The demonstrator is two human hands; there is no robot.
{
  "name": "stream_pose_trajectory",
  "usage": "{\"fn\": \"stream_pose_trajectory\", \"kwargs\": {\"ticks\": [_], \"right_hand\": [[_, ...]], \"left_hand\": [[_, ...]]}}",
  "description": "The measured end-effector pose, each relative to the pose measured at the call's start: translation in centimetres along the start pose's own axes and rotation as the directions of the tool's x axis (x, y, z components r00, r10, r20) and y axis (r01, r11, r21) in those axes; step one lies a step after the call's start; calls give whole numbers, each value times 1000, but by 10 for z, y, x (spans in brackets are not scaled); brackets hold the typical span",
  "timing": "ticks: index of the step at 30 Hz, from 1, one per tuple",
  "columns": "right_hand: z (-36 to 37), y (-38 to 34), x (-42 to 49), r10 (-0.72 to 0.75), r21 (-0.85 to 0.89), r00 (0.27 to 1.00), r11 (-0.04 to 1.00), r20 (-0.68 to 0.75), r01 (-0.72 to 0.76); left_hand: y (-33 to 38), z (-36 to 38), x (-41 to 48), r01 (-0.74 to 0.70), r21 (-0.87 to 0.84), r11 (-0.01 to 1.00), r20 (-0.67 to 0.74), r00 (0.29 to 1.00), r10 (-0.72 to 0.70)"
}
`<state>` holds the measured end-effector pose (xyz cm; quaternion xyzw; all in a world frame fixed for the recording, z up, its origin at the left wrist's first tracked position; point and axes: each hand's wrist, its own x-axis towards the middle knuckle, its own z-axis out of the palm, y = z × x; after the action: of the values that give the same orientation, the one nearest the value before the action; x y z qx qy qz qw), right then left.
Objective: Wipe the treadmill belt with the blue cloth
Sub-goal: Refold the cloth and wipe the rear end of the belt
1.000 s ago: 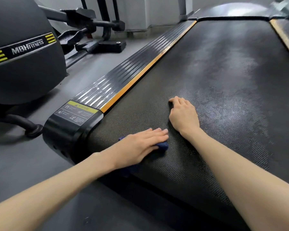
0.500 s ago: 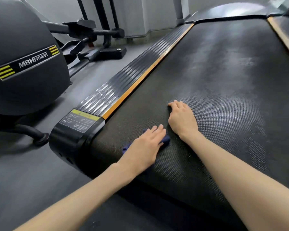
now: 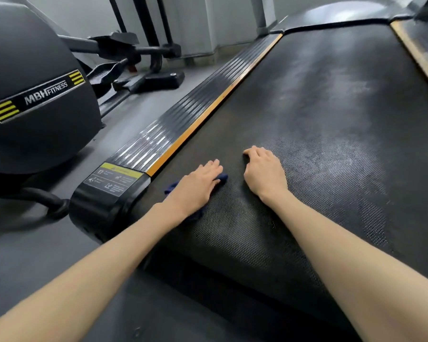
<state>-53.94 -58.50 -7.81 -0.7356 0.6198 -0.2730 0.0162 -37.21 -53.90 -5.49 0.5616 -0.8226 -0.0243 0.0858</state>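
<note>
Grey gym flooring surrounds the treadmill belt [image 3: 331, 144], with both hands planted near its rear end.
The left hand [image 3: 198, 186] lies flat, fingers straight and together, pressing the blue cloth [image 3: 223, 177] onto the belt close to the side rail [image 3: 183, 124]. This probably lets the palm's weight drive the wipe, and only dark corners of the cloth show around the hand. The right hand [image 3: 265, 174], farther from the side rail, rests on bare belt with its fingers curled under and holding nothing, probably bracing the lean.
</note>
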Motion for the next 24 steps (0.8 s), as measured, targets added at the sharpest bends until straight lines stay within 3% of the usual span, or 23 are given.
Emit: {"fn": "stream_pose_trajectory", "kwargs": {"ticks": [3, 5, 9, 12, 15, 18, 19, 21, 22, 24], "right_hand": [[0, 1, 0, -9, -12, 1000, 1000, -2, 9], [-1, 1, 0, -13, -6, 1000, 1000, 3, 13], [-3, 3, 1, 14, 33, 999, 999, 31, -15], [-10, -6, 0, 8, 19, 1000, 1000, -11, -8], [-22, -39, -6, -102, 40, 966, 995, 236, 96], [-37, -59, -6, -109, 149, 843, 988, 526, 35], [-39, -59, -6, -108, 263, 808, 963, 580, -59], [-35, -56, -6, -135, 554, 799, 787, 586, -274], [-31, -55, -5, -137, 652, 829, 691, 542, -312], [-23, -55, 1, -138, 733, 887, 625, 442, -268]], "left_hand": [[1, -9, -7, 48, -114, 992, 70, 997, -41], [9, -11, -10, 66, -95, 993, 103, 993, -56], [21, -7, -9, 141, -83, 987, 44, 989, -138], [20, -10, -12, 216, -232, 949, -11, 974, -224], [5, -13, -16, 304, -148, 941, -149, 934, -325], [-13, -13, -18, 355, -222, 908, -143, 909, -390], [-17, -12, -19, 339, -268, 902, -116, 918, -379], [-19, -12, -20, 303, -348, 887, -75, 934, -348], [-19, -14, -19, 296, -388, 873, -66, 936, -347], [-21, -19, -17, 299, -493, 817, -53, 927, -372]]}}
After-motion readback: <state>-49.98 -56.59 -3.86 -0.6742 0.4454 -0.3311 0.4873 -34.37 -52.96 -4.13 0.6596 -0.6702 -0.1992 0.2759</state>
